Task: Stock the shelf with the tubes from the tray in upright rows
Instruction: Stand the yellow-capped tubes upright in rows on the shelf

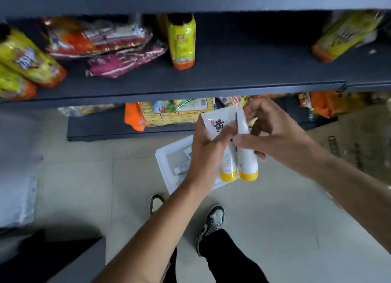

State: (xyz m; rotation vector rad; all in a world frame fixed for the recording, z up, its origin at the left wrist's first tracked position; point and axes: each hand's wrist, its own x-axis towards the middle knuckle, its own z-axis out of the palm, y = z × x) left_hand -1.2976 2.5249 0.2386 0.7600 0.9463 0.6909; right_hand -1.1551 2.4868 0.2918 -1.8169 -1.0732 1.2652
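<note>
My left hand (pixel 206 153) gripped the first tube (pixel 228 166), my right hand (pixel 273 132) pinched the second tube (pixel 247 164), above the tray (pixel 164 168).

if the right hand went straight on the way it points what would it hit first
Probably the left hand and the lettered tube it grips, close beside the right hand and its plain tube; depth is unclear.

The white tube (pixel 219 125) bears a large black character, apparently 黄; print on the packets (pixel 183 41) is blurred.
</note>
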